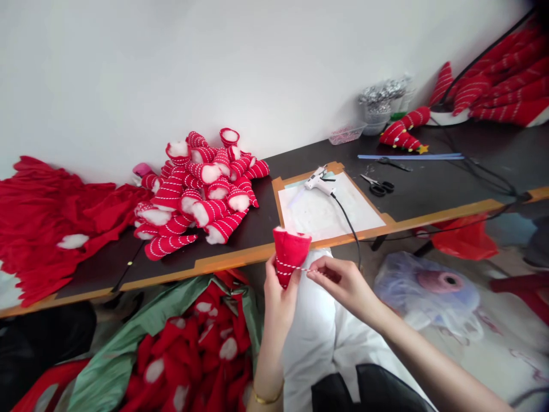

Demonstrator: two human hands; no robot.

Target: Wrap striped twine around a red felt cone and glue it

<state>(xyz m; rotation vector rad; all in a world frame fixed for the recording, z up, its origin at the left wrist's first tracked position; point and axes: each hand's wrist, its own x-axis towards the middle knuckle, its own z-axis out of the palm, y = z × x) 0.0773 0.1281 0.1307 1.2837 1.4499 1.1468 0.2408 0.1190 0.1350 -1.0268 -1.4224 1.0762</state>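
The black table [253, 252], edged with orange tape, stands against a white wall [171, 68]. In front of its edge, the left hand's [281, 289] fingers grip the red cone [292, 252]; the right hand's [332, 274] fingers pinch the red-and-white cord [302, 268]. A green bag [107, 355] sits below.

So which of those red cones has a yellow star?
The bent cone behind the blue strips, star at one end; no other visible cone shows one.
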